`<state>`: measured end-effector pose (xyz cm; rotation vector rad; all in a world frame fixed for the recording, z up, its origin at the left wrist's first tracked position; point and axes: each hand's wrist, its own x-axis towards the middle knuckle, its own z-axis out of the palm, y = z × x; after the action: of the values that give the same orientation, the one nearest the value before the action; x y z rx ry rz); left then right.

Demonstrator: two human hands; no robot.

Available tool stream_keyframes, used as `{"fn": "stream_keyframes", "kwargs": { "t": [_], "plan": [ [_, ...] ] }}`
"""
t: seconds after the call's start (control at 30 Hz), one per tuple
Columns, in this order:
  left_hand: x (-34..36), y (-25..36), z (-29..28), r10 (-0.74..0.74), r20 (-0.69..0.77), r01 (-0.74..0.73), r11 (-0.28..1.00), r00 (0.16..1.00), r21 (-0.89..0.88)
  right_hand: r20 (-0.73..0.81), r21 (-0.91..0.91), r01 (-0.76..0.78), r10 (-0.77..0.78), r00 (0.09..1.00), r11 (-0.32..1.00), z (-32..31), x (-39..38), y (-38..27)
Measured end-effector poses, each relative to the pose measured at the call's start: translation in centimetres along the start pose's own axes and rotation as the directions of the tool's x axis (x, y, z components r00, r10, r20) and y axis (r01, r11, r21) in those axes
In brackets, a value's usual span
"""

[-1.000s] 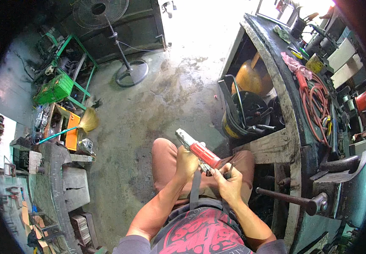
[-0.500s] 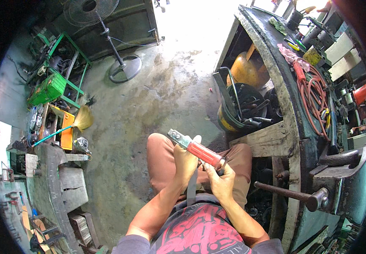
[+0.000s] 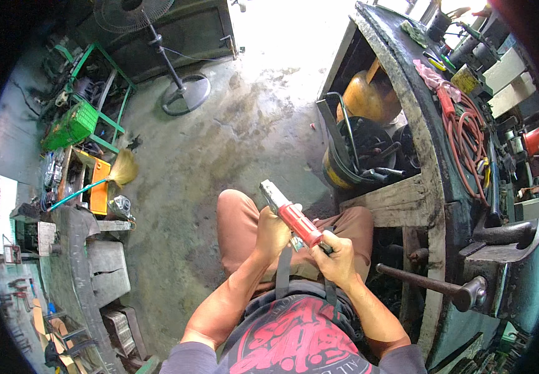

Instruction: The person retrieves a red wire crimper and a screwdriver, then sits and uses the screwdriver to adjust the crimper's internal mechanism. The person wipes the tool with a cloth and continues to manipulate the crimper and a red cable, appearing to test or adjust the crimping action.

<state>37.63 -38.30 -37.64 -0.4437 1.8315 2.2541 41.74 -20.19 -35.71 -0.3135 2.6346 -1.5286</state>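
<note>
A tool with a ribbed red grip [image 3: 299, 224] and a grey metal head slants over my lap, its head pointing up and left. Its exact kind is unclear. My left hand [image 3: 272, 237] is closed around it from the left, near where the metal head meets the red grip. At the lower end, my right hand [image 3: 335, 257] has its fingers closed on a dark end part of the same tool. My palms hide some of the tool's underside.
To the right stands a workbench [image 3: 400, 106] with a coiled red cable [image 3: 463, 143] on top. A bench vise [image 3: 500, 268] with a long handle juts near my right arm. A bucket of metal pieces [image 3: 338, 165] sits below. At left are a broom [image 3: 123, 168] and a green crate [image 3: 73, 128].
The tool has turned slightly, its head now pointing more steeply upward. My right hand has shifted a little, its back now turned more upward over the tool's lower end.
</note>
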Motion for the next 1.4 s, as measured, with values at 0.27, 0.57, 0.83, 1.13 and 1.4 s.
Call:
{"fn": "stream_keyframes", "kwargs": {
  "t": [0.27, 0.57, 0.83, 1.13, 1.4],
  "plan": [
    [0.6, 0.0, 0.1, -0.005, 0.018, 0.007, 0.992, 1.000, -0.125, -0.106, 0.211, -0.203, 0.229, 0.968, 0.956, 1.6, -0.2, -1.6],
    [-1.1, -2.3, -1.5, -0.028, 0.145, 0.092, 0.888, 0.989, -0.451, -0.285, 0.196, -0.218, 0.268, 0.920, 0.956, 3.9, -0.6, -2.8],
    [-2.3, -1.5, -2.6, -0.033, 0.170, 0.141, 0.728, 0.985, -0.671, 0.208, 0.594, -0.446, 0.408, 0.889, 0.670, 2.6, -1.7, -3.8],
    [-2.7, 1.6, -4.7, 0.077, 0.253, 0.167, 0.562, 0.964, -0.810, 0.535, 0.496, -0.610, 0.337, 0.775, 0.618, -3.1, -1.1, -5.9],
    [-4.5, 2.2, -7.3, -0.023, 0.317, 0.254, 0.653, 0.948, -0.713, 0.368, -0.004, 0.150, -0.138, 0.920, 0.989, -7.7, -0.5, -6.7]
  ]
}}
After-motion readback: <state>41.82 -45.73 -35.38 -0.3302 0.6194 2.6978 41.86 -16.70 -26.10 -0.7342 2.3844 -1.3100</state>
